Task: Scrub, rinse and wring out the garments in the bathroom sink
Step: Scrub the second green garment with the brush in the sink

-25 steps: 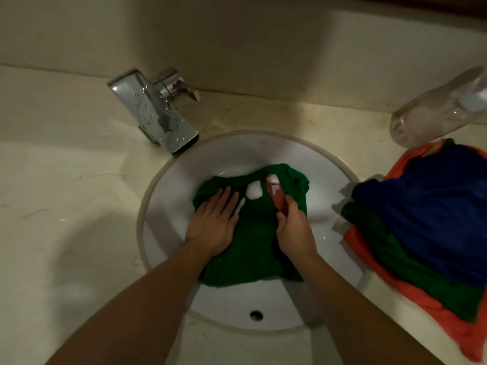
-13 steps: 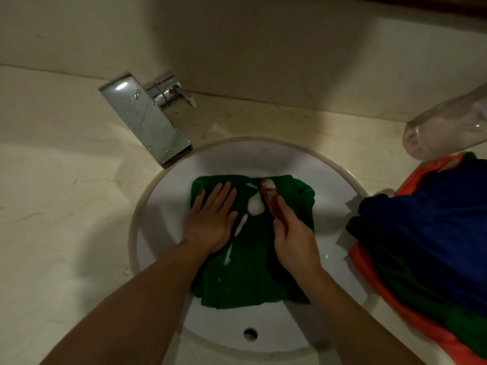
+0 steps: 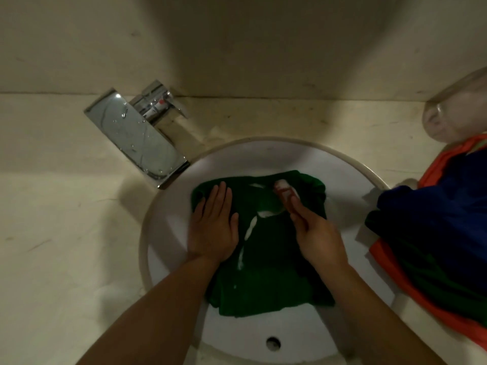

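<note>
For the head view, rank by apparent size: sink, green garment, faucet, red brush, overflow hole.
1. sink
2. green garment
3. faucet
4. red brush, though the right hand hides part of it
5. overflow hole
The faucet sits farther from the camera, so its rank is less sure.

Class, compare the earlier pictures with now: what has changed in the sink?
The white foam has spread from a blob into a long streak down the green garment. Unchanged: the left hand presses the garment flat, the right hand grips the red brush.
</note>
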